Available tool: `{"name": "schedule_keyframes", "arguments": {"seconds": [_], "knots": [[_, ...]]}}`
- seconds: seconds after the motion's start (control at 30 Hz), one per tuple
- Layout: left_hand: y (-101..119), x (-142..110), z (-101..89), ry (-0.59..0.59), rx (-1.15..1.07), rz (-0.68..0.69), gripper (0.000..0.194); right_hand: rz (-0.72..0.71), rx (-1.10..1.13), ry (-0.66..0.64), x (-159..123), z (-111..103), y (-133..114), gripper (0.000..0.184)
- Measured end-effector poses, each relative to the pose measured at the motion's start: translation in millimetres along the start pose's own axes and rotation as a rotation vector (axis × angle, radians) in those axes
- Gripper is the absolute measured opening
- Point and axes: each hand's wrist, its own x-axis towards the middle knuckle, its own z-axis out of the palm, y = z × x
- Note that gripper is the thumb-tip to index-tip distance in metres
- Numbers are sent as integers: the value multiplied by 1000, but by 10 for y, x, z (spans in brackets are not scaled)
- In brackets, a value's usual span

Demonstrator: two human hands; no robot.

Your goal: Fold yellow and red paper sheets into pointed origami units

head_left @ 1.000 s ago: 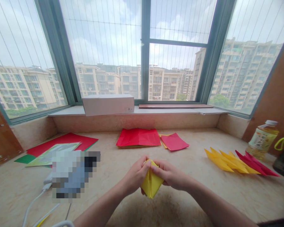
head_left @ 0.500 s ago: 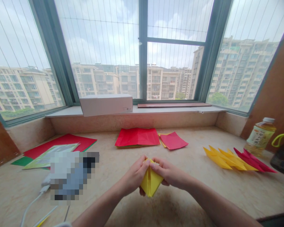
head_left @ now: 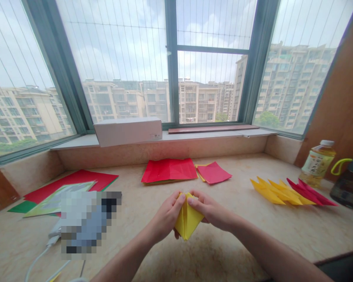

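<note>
A folded piece of yellow paper (head_left: 188, 221) is held up above the stone counter, its pointed end toward me and a crease running down its middle. My left hand (head_left: 173, 209) grips its left side, thumb on top and fingers underneath. On the right side my right hand (head_left: 204, 207) pinches it the same way, thumb near the crease. The fingers beneath the paper are mostly hidden. Beyond the hands lie a red folded sheet (head_left: 170, 170) over yellow ones and a small stack of red and yellow paper squares (head_left: 215, 172).
Folded yellow paper pieces (head_left: 278, 191) and red ones (head_left: 310, 192) stand at the right, near a drink bottle (head_left: 317, 164) and a dark jug (head_left: 348, 186). Large red sheets (head_left: 73, 183) and a blurred-out object with cables (head_left: 88, 223) lie left. A white box (head_left: 128, 132) sits on the sill.
The view has swung slightly right. Both thumbs have drawn a little apart at the top of the yellow paper, and its right flap looks spread wider.
</note>
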Motion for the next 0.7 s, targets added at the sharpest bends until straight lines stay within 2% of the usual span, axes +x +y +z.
{"name": "schedule_keyframes", "arguments": {"seconds": [0.1,0.23,0.37,0.43,0.53,0.63,0.7], "knots": [[-17,0,-15,17,-17,53,39,4,64,6,-5,-11,-33,45],[-26,17,-30,97,-41,124,39,-121,13,75,-1,-57,-20,42],[-18,49,-75,248,-96,204,42,-317,-166,272,31,-166,91,33],[-5,51,-106,278,-136,249,43,-397,-301,391,43,-225,138,29],[28,22,-130,225,-216,300,42,-496,-463,544,43,-297,160,24],[58,-25,-105,79,-318,324,40,-569,-535,658,33,-350,157,22],[59,-45,-75,-15,-374,321,44,-591,-540,682,30,-371,161,22]]}}
